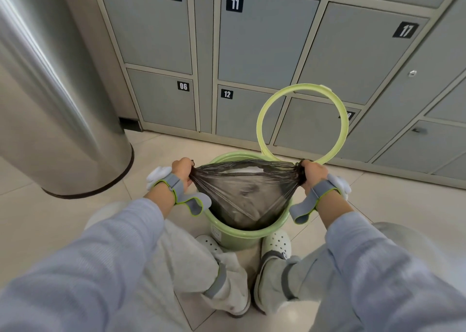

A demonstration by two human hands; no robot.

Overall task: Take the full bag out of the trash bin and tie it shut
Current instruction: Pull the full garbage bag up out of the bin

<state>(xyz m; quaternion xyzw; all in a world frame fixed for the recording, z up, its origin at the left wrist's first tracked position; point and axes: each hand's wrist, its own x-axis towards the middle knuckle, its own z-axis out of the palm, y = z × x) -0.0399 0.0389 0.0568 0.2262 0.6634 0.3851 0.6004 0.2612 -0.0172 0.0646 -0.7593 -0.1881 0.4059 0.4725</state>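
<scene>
A thin dark trash bag point(248, 195) sits in a small light-green trash bin point(237, 238) on the floor between my feet. My left hand point(182, 171) is shut on the bag's left top edge, gathered into a bunch. My right hand point(312, 174) is shut on the right top edge in the same way. The bag's mouth is stretched flat between the two hands, above the bin's rim. Its lower part is still inside the bin. Pale crumpled waste shows through the plastic. The bin's green ring lid point(302, 122) stands flipped up behind it.
A wall of grey numbered lockers point(264, 41) stands right behind the bin. A tall steel cylinder point(58, 99) rises on the left. My white clogs point(276, 243) flank the bin on a beige tiled floor point(390, 205).
</scene>
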